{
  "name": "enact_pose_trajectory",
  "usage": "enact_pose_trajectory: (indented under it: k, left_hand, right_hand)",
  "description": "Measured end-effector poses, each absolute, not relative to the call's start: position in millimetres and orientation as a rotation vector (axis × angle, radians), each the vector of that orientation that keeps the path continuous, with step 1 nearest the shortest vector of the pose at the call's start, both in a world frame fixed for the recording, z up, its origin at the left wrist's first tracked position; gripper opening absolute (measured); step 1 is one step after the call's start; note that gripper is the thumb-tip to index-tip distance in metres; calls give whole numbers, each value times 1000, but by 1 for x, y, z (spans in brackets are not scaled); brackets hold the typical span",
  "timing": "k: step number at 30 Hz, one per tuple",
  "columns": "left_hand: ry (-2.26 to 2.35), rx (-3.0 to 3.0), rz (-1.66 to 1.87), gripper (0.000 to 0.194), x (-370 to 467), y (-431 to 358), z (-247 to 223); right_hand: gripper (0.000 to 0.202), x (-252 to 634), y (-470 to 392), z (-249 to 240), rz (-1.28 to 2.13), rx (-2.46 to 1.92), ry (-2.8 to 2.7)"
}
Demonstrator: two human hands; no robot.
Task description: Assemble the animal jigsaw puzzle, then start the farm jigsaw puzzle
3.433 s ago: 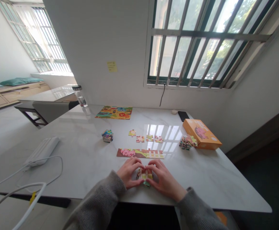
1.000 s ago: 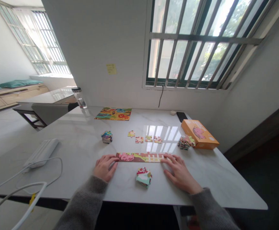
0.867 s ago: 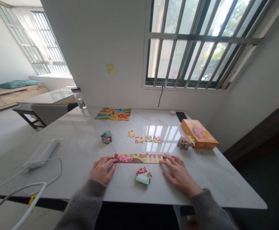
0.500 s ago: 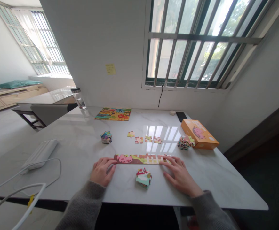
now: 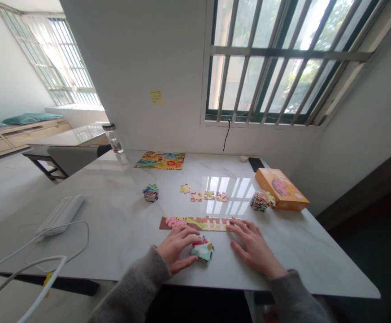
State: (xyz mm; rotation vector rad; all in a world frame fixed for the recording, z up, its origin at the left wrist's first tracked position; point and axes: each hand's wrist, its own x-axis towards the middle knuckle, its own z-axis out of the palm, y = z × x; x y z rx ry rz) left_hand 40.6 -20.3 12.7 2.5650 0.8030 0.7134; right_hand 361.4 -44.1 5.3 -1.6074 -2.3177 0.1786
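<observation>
A joined strip of jigsaw pieces (image 5: 195,223) with a pink pig and a white fence lies across the table in front of me. My right hand (image 5: 251,244) rests with spread fingers, its fingertips on the strip's right end. My left hand (image 5: 178,246) is open beside the near stack of puzzle pieces (image 5: 202,252), thumb and fingers apart around its left side. Whether they touch the stack I cannot tell. Beyond the strip lie several loose puzzle pieces (image 5: 209,195).
Other piece stacks stand at left (image 5: 150,193) and right (image 5: 260,202), the latter against an orange puzzle box (image 5: 281,188). A colourful picture sheet (image 5: 162,160), water bottle (image 5: 114,138), phone (image 5: 256,164) and white power strip (image 5: 61,215) with cables lie on the table (image 5: 115,246).
My left hand has left the strip's left end and moved right and nearer, to the near stack. My right hand has stayed at the strip's right end.
</observation>
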Motion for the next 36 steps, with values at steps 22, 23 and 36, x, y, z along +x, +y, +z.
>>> enact_pose_trajectory:
  k: [22, 23, 36]
  left_hand:
    - [861, 2372, 1100, 26, 51, 22, 21]
    - [874, 2395, 1133, 25, 52, 30, 21]
    - [910, 2422, 1262, 29, 74, 34, 1]
  right_hand:
    - [40, 362, -43, 4, 188, -1556, -2276]
    - [40, 362, -43, 4, 189, -1555, -2274]
    - [28, 348, -27, 7, 218, -1322, -2048]
